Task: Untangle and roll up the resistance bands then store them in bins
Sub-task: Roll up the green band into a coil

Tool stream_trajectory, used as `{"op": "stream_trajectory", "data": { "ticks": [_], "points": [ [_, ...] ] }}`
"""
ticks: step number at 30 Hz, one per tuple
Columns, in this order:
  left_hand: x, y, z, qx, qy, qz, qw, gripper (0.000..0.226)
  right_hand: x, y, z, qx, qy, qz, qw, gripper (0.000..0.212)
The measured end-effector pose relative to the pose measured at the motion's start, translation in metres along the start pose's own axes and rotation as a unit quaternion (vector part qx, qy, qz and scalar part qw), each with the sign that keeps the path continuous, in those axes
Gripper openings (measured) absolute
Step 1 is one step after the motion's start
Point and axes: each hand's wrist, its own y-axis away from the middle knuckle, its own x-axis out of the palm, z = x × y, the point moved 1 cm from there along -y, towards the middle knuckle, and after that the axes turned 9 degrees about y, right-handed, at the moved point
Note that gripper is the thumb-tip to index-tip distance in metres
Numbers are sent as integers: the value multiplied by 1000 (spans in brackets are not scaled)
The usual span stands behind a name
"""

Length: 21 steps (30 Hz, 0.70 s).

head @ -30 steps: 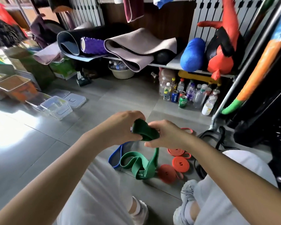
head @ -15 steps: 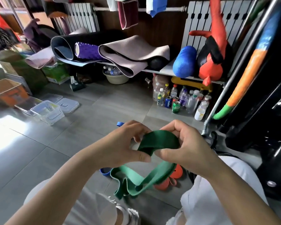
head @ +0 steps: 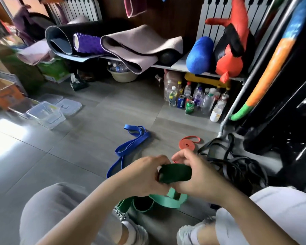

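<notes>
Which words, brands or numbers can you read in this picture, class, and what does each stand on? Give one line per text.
"PEPSI": on the blue can standing on the floor under the shelf.
Label on the green can beside it: too blurred to read.
Labels on the bottles around them: too small to read.
Print on the green box at the left: blurred, unreadable.

Held band [head: 175, 174]: between left hand [head: 145, 175] and right hand [head: 196, 174], near centre. Loose band [head: 131, 144]: floor, beyond, left. Coiled band [head: 185, 144]: beyond, right. Tangled bands [head: 237, 165]: right of it. Bins [head: 44, 114]: far left. Bottles [head: 198, 101]: under shelf [head: 177, 65]. Rolled mats [head: 139, 45]: on shelf.
</notes>
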Motion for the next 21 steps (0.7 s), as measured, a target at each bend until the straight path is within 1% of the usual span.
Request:
{"op": "stream_trajectory", "data": {
  "ticks": [3,5,7,10,12,14,15,16,17,18,19,20,21],
  "points": [
    [9,-4,4,18,58,10,998,49,0,2,-6,-14,-43,23,999,59],
    [13,-7,6,31,74,2,997,44,0,5,-12,-18,-87,40,995,69],
    [14,-9,5,36,102,-28,994,42,-2,7,-17,-10,-113,35,993,72],
    [12,-10,4,33,178,-61,982,39,-3,10,-23,-10,-64,19,998,65],
    [6,-8,5,41,275,-68,958,37,-2,10,-24,-21,-39,10,999,50],
    [-1,-4,8,64,409,-59,908,39,1,11,-22,-15,-59,-15,998,36],
    [-3,-2,9,75,475,-53,875,41,3,12,-20,-13,-70,-34,997,35],
    [-4,0,10,78,544,-46,834,43,5,14,-15,-18,-73,-61,995,36],
    [-4,1,8,76,615,-38,784,45,5,16,-9,-34,-74,-93,992,38],
    [-2,1,6,73,678,-24,731,48,4,17,-1,-58,-92,-123,986,40],
    [0,1,2,75,725,-9,685,54,2,19,7,-84,-135,-142,977,42],
    [3,1,-2,80,754,2,652,59,-1,19,14,-106,-182,-151,966,44],
    [5,0,-7,83,768,13,634,63,-5,19,18,-125,-219,-154,955,46]
  ]
}}
